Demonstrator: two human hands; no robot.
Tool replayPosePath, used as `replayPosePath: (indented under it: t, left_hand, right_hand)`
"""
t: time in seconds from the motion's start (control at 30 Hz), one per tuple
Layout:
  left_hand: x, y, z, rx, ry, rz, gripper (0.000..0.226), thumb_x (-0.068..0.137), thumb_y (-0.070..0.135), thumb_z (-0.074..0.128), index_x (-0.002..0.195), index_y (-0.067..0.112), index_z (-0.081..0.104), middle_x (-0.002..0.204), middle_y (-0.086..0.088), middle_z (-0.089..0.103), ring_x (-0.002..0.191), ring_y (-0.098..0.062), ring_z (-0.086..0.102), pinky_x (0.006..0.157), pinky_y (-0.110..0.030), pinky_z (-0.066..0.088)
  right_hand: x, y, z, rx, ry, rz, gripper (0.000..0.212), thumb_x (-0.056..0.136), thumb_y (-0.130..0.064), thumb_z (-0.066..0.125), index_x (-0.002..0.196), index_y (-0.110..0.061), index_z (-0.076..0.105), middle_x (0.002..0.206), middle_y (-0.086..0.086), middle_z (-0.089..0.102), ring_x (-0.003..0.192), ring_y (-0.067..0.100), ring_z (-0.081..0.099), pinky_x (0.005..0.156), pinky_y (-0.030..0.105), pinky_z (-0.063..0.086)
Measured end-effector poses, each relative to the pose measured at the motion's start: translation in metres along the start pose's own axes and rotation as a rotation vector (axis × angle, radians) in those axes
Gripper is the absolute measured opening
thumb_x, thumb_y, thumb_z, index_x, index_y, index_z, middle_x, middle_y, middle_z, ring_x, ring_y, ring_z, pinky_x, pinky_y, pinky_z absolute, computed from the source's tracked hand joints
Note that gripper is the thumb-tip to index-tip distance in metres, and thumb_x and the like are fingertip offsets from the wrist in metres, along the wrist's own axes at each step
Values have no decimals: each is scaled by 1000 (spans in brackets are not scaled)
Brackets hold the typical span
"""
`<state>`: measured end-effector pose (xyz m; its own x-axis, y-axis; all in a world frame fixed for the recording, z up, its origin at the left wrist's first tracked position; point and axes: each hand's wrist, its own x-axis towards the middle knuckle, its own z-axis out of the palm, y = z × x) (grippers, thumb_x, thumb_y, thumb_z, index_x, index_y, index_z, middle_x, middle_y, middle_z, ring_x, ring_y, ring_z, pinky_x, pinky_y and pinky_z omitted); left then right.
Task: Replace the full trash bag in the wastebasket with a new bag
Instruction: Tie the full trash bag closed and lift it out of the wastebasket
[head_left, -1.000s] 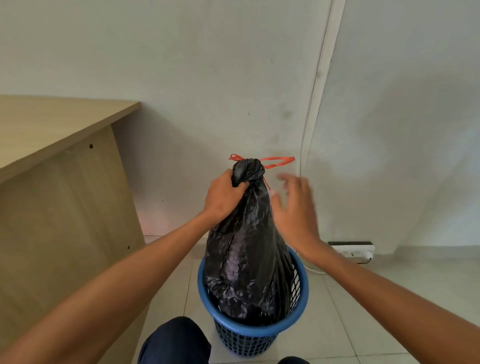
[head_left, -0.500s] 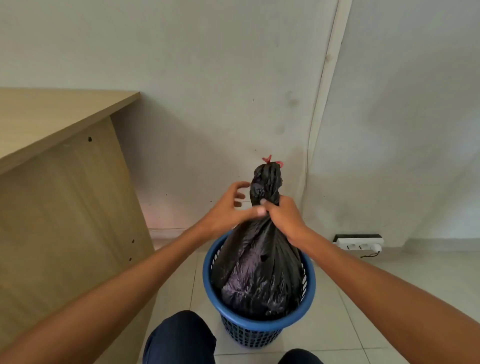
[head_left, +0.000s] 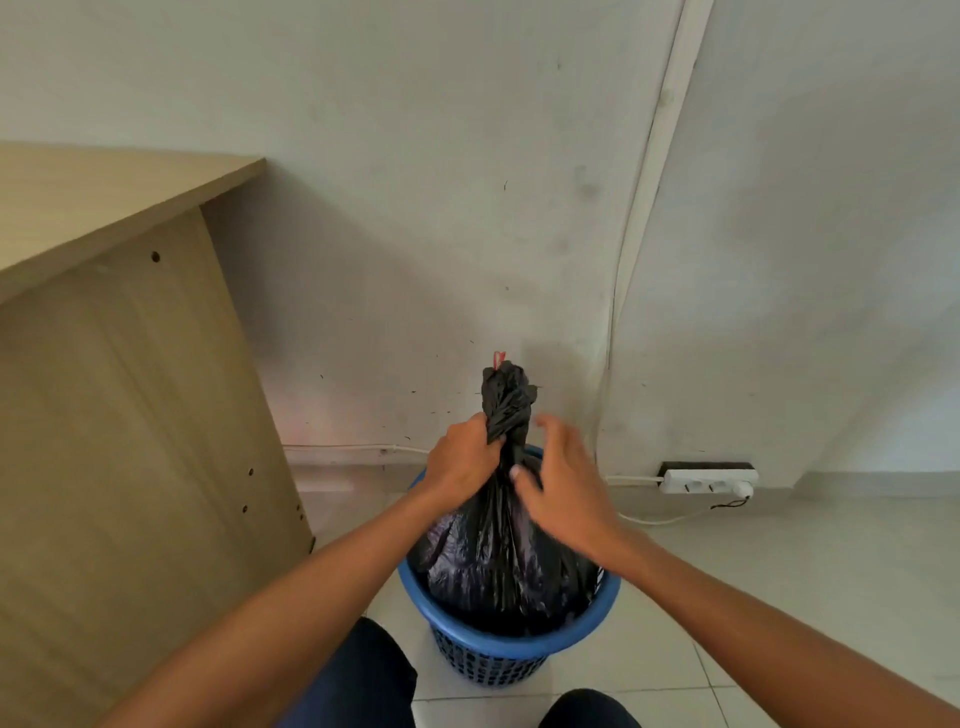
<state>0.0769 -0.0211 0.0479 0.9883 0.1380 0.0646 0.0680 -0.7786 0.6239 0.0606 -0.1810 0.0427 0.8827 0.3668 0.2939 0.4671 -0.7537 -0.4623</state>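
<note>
A full black trash bag (head_left: 493, 561) stands in a blue plastic wastebasket (head_left: 498, 644) on the tiled floor. Its neck is twisted into a bunch, with a bit of red drawstring (head_left: 498, 357) poking out at the top. My left hand (head_left: 462, 462) is closed around the left side of the twisted neck. My right hand (head_left: 561, 483) is blurred, with fingers spread, against the right side of the neck just below the bunch; it holds nothing that I can see. No new bag is in view.
A wooden desk (head_left: 119, 364) stands close on the left. A white wall rises right behind the basket, with a cable duct (head_left: 654, 171) running up it. A white power strip (head_left: 706, 480) lies on the floor at the right. My knees (head_left: 363, 675) are just before the basket.
My left hand has closed on the bag's neck. My right hand has let go of it and opened. The bag sits lower in the basket than a second ago.
</note>
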Motion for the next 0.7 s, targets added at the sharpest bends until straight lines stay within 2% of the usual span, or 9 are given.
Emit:
replayPosePath:
  t: [0.07,0.13,0.2,0.27,0.37,0.47,0.53,0.63,0.7]
  left_hand:
    - [4,5,-4,-30,-36,-14,26,97,31,52,98,7,63,94,-12,68,86,-32,64,77,-44,55]
    - [5,9,-4,-54,-87,-26,28,96,28,52,93,3,65,92,-15,68,87,-32,64,79,-45,55]
    - [0,12,-2,-70,-149,-40,30,96,29,53,91,1,61,90,-14,65,83,-29,62,73,-39,52]
    - [-8,14,-4,-158,-216,-62,34,93,39,57,80,8,55,77,-7,56,71,-22,53,63,-32,39]
    - [-16,1,-10,-284,-278,-18,22,95,32,55,94,17,71,90,6,65,87,-11,59,74,-27,42]
    - [-24,-23,-7,-285,-179,109,33,95,29,58,128,27,67,117,7,67,109,-5,58,98,-27,46]
    - [-35,-38,4,-329,-137,133,49,93,44,64,140,33,53,126,4,56,117,-5,51,104,-26,42]
    - [-45,-53,23,-232,-285,214,84,86,55,68,155,34,26,143,8,36,131,-3,35,110,-23,31]
    - [-41,-60,33,-82,-231,263,83,86,49,71,155,28,29,142,4,40,132,-11,37,109,-27,34]
  right_hand:
    - [-15,1,16,-89,-250,-15,110,79,-67,64,156,-19,2,162,10,14,144,30,29,113,51,35]
    - [-15,-1,30,-73,-327,35,130,68,-76,66,157,-18,-8,166,8,4,149,27,22,114,52,33]
    - [-7,-5,41,-41,-297,101,114,73,-70,67,155,-12,14,159,11,30,140,26,39,107,48,43]
    - [4,-2,50,20,-266,174,68,86,-51,66,138,-13,45,131,9,61,117,27,59,92,44,52]
    - [8,6,56,321,-244,295,26,89,-29,60,115,-21,63,104,1,72,97,23,67,85,48,54]
    - [7,0,47,640,-218,401,18,95,-16,56,107,-17,69,102,3,73,99,21,68,90,40,54]
    - [8,-5,40,825,-244,486,20,99,-16,52,105,-20,70,103,3,74,100,19,69,89,35,54]
    - [13,-2,33,941,-294,597,22,98,-18,52,106,-15,73,97,7,77,94,21,72,85,37,57]
    - [15,3,30,929,-342,630,23,98,-23,55,107,-13,73,96,6,77,92,21,73,86,38,57]
